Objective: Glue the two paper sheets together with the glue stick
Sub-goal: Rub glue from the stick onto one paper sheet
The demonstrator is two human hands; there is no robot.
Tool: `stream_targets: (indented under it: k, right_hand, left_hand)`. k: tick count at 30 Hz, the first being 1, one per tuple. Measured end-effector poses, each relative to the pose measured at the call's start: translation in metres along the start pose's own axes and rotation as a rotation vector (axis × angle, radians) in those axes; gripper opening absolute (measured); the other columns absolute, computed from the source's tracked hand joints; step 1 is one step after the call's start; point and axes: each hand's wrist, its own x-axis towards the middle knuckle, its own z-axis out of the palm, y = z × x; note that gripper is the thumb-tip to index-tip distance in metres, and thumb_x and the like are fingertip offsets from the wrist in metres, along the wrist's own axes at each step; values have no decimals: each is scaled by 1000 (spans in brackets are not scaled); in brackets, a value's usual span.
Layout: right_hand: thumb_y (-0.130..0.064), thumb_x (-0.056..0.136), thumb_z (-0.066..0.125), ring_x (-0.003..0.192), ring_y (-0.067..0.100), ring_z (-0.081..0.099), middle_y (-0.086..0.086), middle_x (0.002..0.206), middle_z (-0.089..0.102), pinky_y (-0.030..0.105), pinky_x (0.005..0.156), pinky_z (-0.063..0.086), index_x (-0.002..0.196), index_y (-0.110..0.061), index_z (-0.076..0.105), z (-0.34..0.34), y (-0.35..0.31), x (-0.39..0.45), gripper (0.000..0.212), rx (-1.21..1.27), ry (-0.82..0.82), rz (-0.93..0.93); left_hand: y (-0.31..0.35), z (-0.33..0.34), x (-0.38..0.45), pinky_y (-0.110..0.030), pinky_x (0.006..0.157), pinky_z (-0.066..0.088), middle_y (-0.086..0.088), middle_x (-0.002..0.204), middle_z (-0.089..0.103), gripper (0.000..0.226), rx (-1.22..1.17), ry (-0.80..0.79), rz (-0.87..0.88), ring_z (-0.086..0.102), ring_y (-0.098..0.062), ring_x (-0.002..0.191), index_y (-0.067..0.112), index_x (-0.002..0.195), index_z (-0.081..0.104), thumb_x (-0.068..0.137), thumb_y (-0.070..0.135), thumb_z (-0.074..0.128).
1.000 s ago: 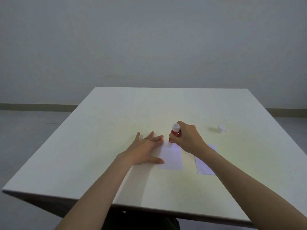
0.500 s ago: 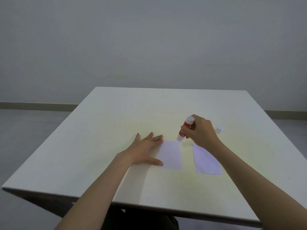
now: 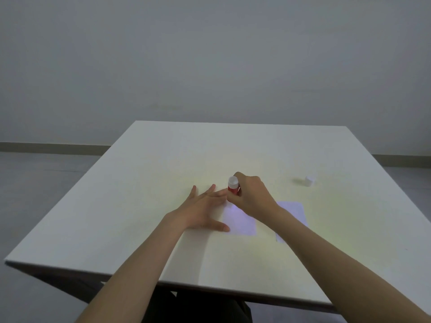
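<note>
Two small pale sheets lie on the white table (image 3: 144,183). My left hand (image 3: 203,212) rests flat, fingers spread, on the left edge of the left sheet (image 3: 241,223). My right hand (image 3: 253,195) grips a red glue stick (image 3: 233,186) with a white end up, its lower tip down on the far left corner of that sheet. The right sheet (image 3: 292,212) lies beside it, partly hidden by my right forearm.
A small white cap (image 3: 309,181) stands on the table to the far right of the sheets. The table's near edge runs just below my forearms, with a grey floor and a plain wall beyond.
My right hand lifted the glue stick to the right off the left sheet, then came back left and down onto that sheet's far corner. My left hand has stayed put.
</note>
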Motion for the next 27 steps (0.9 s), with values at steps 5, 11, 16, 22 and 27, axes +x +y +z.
stream_targets:
  k: [5,11,16,22,27]
  right_hand:
    - [-17,82,55,56,23,40,-1,54,44,31,53,31,71,-10,41,0,-8,-15,19,-44,-55,-55]
    - [-15,81,54,52,17,40,-1,55,48,25,50,28,62,-29,37,-3,-14,-37,29,-23,-94,-83]
    - [-14,80,55,50,11,41,-6,53,50,18,49,34,61,-39,34,-7,-15,-42,39,42,-93,-40]
    - [-16,77,57,61,24,51,14,71,70,34,56,41,75,-2,53,-24,4,-40,15,97,-77,122]
    - [-14,78,60,73,35,62,21,76,68,42,63,50,78,2,56,-37,17,-42,17,84,-54,154]
  left_hand:
    - [2,-2,-1,-56,115,-13,28,155,6,84,48,-19,-15,-10,-7,146,47,143,18,73,67,59]
    - [9,-6,-2,-62,114,-5,24,157,8,86,40,-20,-14,-5,-14,148,42,146,16,75,62,62]
    - [8,-5,-2,-60,114,-8,24,157,6,89,27,-18,-18,-6,-12,148,40,147,15,74,62,63]
    - [5,-3,0,-57,115,-10,23,158,3,99,44,-22,-46,-7,-9,147,32,150,11,71,66,63]
    - [2,-2,2,-59,115,-7,21,158,2,101,105,-27,-34,-6,-10,147,30,150,11,70,71,59]
